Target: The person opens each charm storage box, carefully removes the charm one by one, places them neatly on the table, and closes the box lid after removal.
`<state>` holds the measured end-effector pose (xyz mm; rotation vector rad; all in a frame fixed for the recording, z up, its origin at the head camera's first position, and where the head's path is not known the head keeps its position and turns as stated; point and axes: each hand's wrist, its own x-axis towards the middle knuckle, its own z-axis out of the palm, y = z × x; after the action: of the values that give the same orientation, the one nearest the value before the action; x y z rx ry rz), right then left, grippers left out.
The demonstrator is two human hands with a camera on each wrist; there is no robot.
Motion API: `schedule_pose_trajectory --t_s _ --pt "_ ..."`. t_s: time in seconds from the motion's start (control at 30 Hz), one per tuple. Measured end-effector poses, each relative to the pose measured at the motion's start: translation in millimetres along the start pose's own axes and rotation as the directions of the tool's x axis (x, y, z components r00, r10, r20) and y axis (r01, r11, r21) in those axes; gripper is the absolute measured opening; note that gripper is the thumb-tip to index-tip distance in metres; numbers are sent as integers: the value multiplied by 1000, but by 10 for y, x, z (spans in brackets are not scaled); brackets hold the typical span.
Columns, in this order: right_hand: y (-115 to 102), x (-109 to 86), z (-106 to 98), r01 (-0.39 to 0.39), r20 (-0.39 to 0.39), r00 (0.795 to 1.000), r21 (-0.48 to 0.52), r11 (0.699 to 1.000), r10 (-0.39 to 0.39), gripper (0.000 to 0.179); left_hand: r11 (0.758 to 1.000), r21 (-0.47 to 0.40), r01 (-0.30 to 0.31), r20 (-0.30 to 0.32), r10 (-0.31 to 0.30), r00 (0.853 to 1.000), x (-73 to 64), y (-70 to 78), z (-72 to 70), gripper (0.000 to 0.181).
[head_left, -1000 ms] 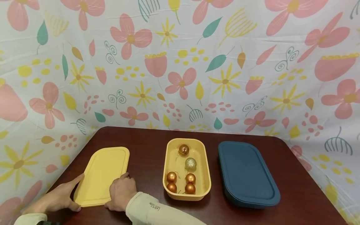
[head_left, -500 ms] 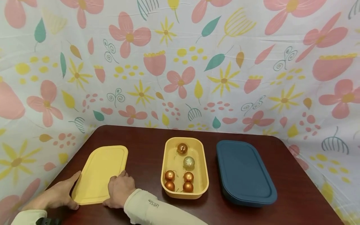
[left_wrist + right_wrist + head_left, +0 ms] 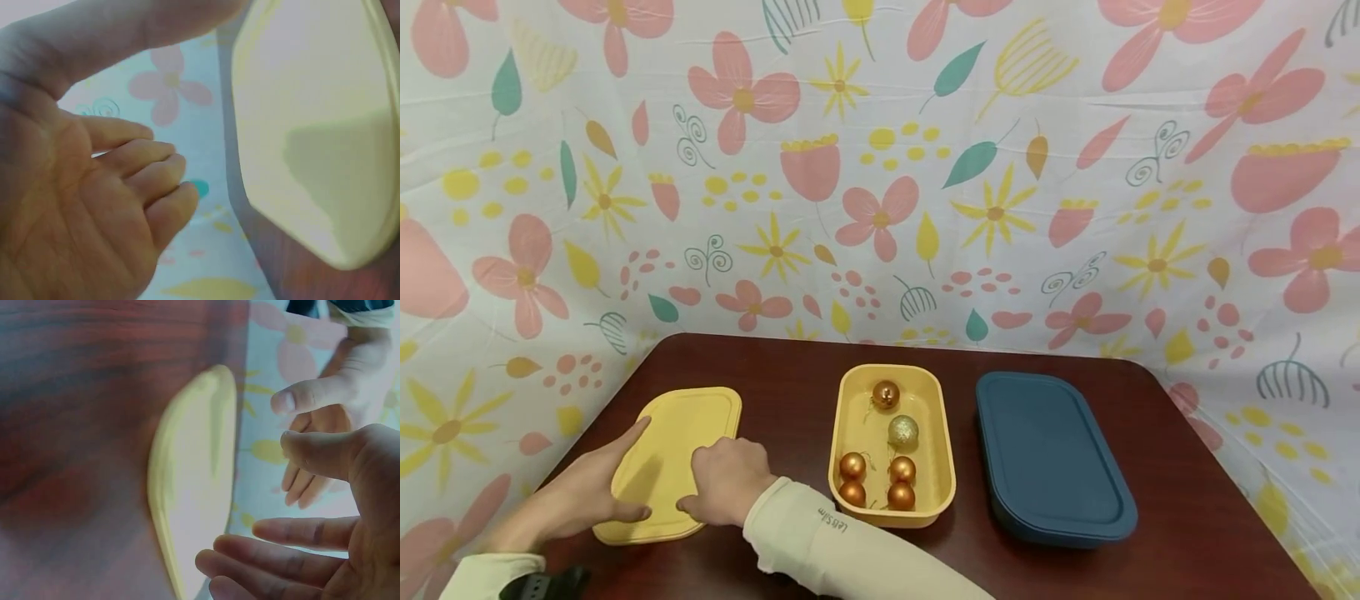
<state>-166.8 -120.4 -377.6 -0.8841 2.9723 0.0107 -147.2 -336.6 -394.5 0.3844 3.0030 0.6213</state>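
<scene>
A flat yellow lid [image 3: 688, 429] with rounded corners lies at the left of the dark table. Above its left edge hovers my left hand [image 3: 583, 493], thumb and fingers spread and holding nothing. My right hand [image 3: 730, 479] is over the lid's right edge, also holding nothing. In the left wrist view the left palm [image 3: 81, 200] is apart from the lid, whose surface carries a shadow. From the right wrist, the right hand's fingers [image 3: 281, 559] appear extended and loose beside the lid [image 3: 194, 469].
A yellow box [image 3: 947, 450] without a cover stands mid-table, holding several copper-coloured baubles [image 3: 886, 395] and a glittery gold bauble [image 3: 903, 432]. To its right is a blue box with a blue lid [image 3: 1052, 458]. A flower-patterned cloth [image 3: 880, 275] hangs behind the table.
Both hands have come up off the lid's edges and now hover over it, the left shifted right and the right slightly up. The lid stays in place.
</scene>
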Motion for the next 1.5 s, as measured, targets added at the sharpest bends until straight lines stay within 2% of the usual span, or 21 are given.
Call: schedule_pose_trajectory --t_s 0.1,0.17,0.3,0.4,0.57,0.63,0.77,0.87,1.0,1.1,1.2,1.33,1.4,1.5 --pt "101 -27 -85 7 -21 1000 38 999 -7 41 994 -106 -36 -40 31 999 14 103 2 120" --pt "160 -45 -138 6 -46 999 63 998 -3 39 977 -206 -61 -58 50 997 29 168 -3 115" --pt "278 -85 -230 8 -135 991 111 994 7 31 912 -401 -87 -85 58 995 79 295 5 103" --pt "380 -122 -276 18 -211 977 164 986 18 28 845 -528 -87 -80 52 995 124 401 44 97" --pt "560 -177 -340 84 -309 951 312 946 17 29 692 -716 -92 -64 66 996 154 623 123 89" --pt "632 -198 -370 123 -340 940 390 913 18 27 651 -751 -114 -85 77 993 158 719 146 88" --pt "767 -240 -425 174 -384 922 537 826 55 24 610 -773 -173 -147 93 985 195 880 188 85" --pt "865 -271 -471 172 -396 910 633 755 125 27 601 -771 -210 -188 100 977 238 996 245 85" --pt "992 -323 -539 153 -384 899 727 669 212 37 610 -758 -232 -216 101 971 297 1171 338 85" --pt "1078 -361 -575 159 -386 889 765 625 247 44 601 -760 -249 -236 101 966 344 1280 391 85" --pt "1156 -394 -598 176 -397 873 800 574 285 51 555 -791 -257 -248 93 964 392 1360 429 83" --pt "1255 -429 -619 195 -400 857 836 513 326 62 482 -834 -268 -259 86 962 464 1440 471 79" --pt "1306 -449 -620 207 -399 856 848 488 330 66 464 -838 -285 -271 98 957 497 1472 483 79" --pt "1397 -484 -612 231 -390 864 869 437 318 70 461 -834 -304 -281 119 952 540 1510 482 80"
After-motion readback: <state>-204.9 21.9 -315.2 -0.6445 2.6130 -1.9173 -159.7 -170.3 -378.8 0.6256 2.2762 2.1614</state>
